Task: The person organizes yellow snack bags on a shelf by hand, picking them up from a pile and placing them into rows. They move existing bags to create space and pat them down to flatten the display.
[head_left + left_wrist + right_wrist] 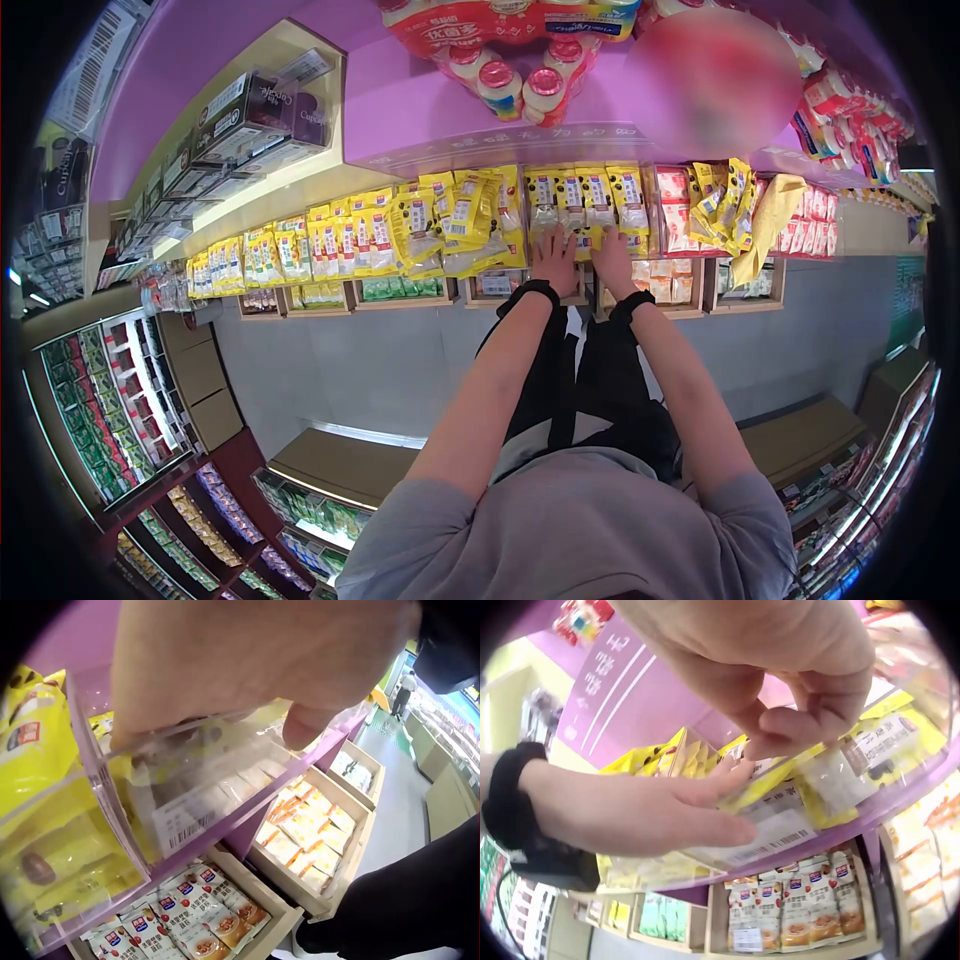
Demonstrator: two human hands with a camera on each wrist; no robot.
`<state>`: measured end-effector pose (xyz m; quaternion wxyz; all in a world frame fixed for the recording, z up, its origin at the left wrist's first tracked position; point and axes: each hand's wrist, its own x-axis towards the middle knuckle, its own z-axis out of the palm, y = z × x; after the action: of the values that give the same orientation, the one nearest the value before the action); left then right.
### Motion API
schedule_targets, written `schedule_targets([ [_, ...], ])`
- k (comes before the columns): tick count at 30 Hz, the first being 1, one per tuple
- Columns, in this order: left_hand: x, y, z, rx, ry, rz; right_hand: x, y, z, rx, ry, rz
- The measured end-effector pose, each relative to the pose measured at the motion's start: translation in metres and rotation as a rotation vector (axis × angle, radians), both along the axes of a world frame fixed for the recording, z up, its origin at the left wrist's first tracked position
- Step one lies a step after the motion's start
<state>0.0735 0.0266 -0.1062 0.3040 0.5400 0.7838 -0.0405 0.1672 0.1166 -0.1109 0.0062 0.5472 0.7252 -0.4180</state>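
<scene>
Yellow snack bags (600,195) stand upright in a clear-fronted compartment of the purple shelf. My left hand (555,265) reaches over the clear front panel (187,802), fingers straight and spread on the bags. In the left wrist view its fingertips are hidden behind the panel, and the thumb hangs outside. Close beside it on the right, my right hand (612,265) has curled fingers. From the right wrist view, its thumb and fingers pinch at the top edge of a yellow snack bag (840,780). Both wrists carry black bands.
More yellow bags (350,235) fill the compartments to the left, some piled loosely. Red-and-white packs (675,210) stand to the right. Wooden drawers below jut out, holding white sachets (307,832) and white pouches (802,904). Bottles (500,85) sit on the ledge above.
</scene>
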Motion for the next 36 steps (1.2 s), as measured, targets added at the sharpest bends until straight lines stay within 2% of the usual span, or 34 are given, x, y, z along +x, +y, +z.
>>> schedule_targets([
  [2,0.002,-0.001,0.001,0.047,0.028,0.053,0.001,-0.006,0.018,0.347,0.01,0.283],
  [3,0.002,-0.002,0.0,0.044,0.027,0.05,0.005,-0.009,0.018,0.343,0.008,0.281],
  [5,0.003,0.001,-0.003,0.005,0.012,0.077,0.014,-0.013,0.017,0.42,-0.055,0.707],
  [9,0.001,0.0,-0.003,-0.042,0.006,0.066,0.026,-0.022,0.002,0.511,-0.016,0.679],
  [12,-0.001,-0.002,-0.005,-0.062,-0.018,0.093,0.019,-0.021,0.006,0.524,-0.098,0.636],
  [14,-0.003,-0.003,-0.002,-0.059,-0.033,0.101,0.007,-0.01,0.016,0.174,-0.298,0.613],
  [15,-0.004,-0.005,-0.003,-0.064,-0.031,0.108,0.004,-0.008,0.013,0.171,-0.294,0.619],
  [17,-0.006,-0.002,-0.004,-0.094,-0.058,0.095,0.001,0.0,0.007,0.002,-0.238,0.461],
  [21,-0.006,0.0,0.0,-0.119,-0.038,0.075,0.004,0.008,-0.006,-0.115,-0.165,0.395],
  [23,-0.005,0.001,0.002,-0.137,-0.016,0.073,0.007,0.013,-0.012,-0.165,-0.132,0.241],
  [28,-0.006,0.004,0.005,-0.137,-0.066,0.05,0.01,0.011,-0.018,-0.172,-0.049,0.08],
  [30,-0.007,0.007,0.006,-0.212,-0.071,0.064,0.008,0.011,-0.012,-0.106,-0.109,0.23],
  [36,-0.002,0.008,0.008,-0.191,-0.028,0.034,0.009,-0.002,-0.01,0.13,-0.172,0.341],
])
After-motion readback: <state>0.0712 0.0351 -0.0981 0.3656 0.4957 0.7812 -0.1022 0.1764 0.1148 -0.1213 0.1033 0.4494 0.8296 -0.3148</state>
